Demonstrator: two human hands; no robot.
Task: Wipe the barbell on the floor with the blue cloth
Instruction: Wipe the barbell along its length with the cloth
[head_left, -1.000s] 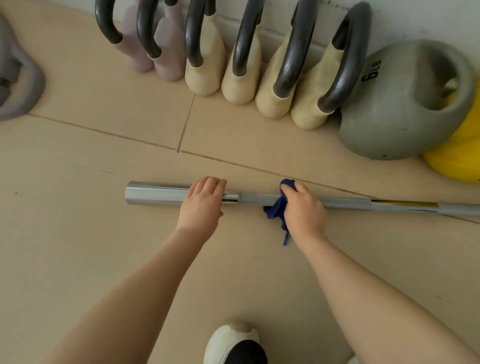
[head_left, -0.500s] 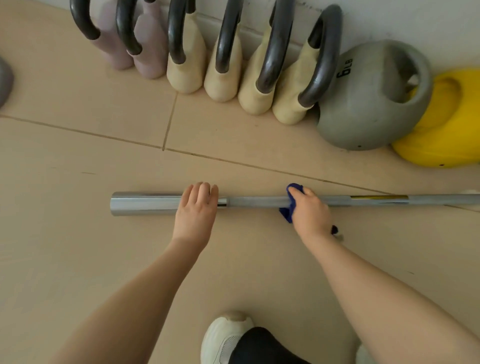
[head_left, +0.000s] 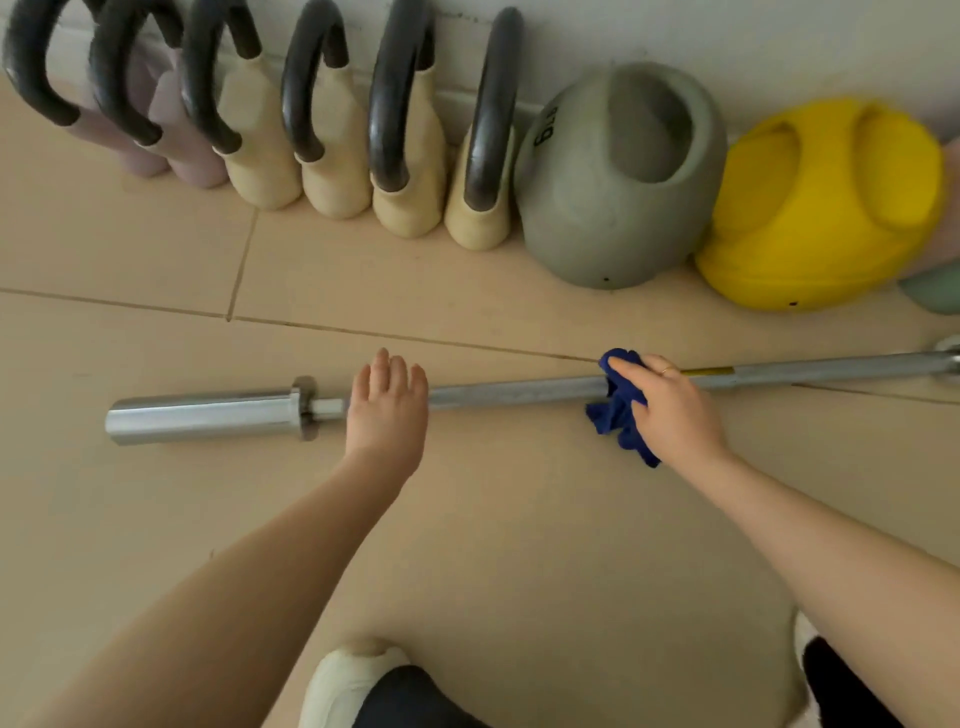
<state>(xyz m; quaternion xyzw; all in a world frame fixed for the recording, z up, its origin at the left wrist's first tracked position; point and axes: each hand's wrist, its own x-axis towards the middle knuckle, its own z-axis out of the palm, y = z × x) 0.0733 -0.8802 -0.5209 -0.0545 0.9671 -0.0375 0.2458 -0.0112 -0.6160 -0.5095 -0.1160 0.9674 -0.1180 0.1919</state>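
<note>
Beige tiled floor (head_left: 156, 249) with thin dark grout lines, smooth and matte, running up to a pale wall (head_left: 727, 31) at the far edge. Lined up against that wall is a row of kettlebells (head_left: 337, 171), cream and dusty pink bodies with chunky black loop handles, then a rounded gray kettlebell (head_left: 613, 176) with a scooped-out grip hole and a bright yellow one (head_left: 826, 208) shaped the same way.

The barbell (head_left: 519, 392) lies flat on the floor, roughly parallel to the wall and a bit out from the kettlebells. Its near end is a thick shiny chrome sleeve with a collar, the shaft is thinner and duller gray, and there's a small yellow band further along toward the right edge of the floor.

Left hand (head_left: 387, 410) rests palm-down on the shaft right next to the collar, fingers straight and close together. Right hand (head_left: 670, 405) grips a scrunched blue cloth (head_left: 618, 410) over the shaft, fingers curled around it, ring on one finger. The cloth looks soft and nubby, with a tail hanging down onto the floor.

A white shoe (head_left: 343, 686) toe pokes in at the near edge.
</note>
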